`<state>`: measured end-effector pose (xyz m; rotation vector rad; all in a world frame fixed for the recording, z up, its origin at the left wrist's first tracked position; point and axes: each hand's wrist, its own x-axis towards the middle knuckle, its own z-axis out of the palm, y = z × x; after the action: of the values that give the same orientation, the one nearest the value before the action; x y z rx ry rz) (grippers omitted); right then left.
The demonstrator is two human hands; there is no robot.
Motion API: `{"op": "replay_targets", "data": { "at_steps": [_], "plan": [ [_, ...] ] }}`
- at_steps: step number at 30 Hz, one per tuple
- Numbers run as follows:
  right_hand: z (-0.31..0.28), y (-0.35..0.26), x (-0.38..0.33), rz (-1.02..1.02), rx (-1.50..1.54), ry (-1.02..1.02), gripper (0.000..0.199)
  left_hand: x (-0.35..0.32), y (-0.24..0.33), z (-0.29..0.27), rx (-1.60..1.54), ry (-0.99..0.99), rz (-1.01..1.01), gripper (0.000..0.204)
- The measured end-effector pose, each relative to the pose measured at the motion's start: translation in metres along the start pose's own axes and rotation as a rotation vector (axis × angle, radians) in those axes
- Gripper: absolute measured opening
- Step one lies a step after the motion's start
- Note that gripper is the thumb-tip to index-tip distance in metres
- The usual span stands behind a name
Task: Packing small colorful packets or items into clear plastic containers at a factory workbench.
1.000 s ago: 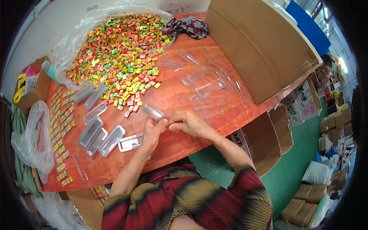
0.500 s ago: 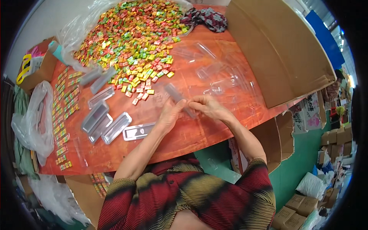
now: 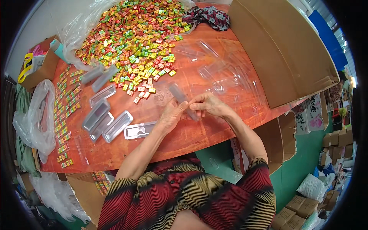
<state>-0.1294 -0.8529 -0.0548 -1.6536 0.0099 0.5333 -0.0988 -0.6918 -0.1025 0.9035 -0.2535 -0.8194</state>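
Clear plastic case (image 3: 183,100) — cardboard box (image 3: 283,50) right

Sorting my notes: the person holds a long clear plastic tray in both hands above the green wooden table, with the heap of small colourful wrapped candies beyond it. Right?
Not quite. The head view shows the wooden table is reddish-brown, not green. Both the left hand and right hand do hold the long clear plastic tray, with the heap of small colourful wrapped candies beyond.

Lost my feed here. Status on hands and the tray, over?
Left hand and right hand both grip one clear plastic tray, held above the table. Candy pile beyond. Nothing in the way.
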Motion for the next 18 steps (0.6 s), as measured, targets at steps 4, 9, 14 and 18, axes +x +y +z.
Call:
{"op": "replay_targets", "data": {
  "at_steps": [4,9,14,18],
  "plan": [
    [-0.007,0.012,0.001,0.005,-0.015,-0.010,0.015,-0.001,0.003,0.006,0.087,0.015,0.007,0.043],
    [-0.039,0.002,0.004,-0.456,-1.329,0.902,0.019,-0.008,0.007,-0.002,0.012,0.079,-0.107,0.046],
    [-0.030,0.007,0.008,-0.540,-1.230,1.058,0.023,-0.002,-0.002,0.011,-0.060,0.066,-0.115,0.040],
    [0.015,-0.016,-0.016,-0.133,-0.387,0.240,0.023,-0.004,-0.004,0.007,-0.021,0.024,-0.088,0.041]
  ]
}}
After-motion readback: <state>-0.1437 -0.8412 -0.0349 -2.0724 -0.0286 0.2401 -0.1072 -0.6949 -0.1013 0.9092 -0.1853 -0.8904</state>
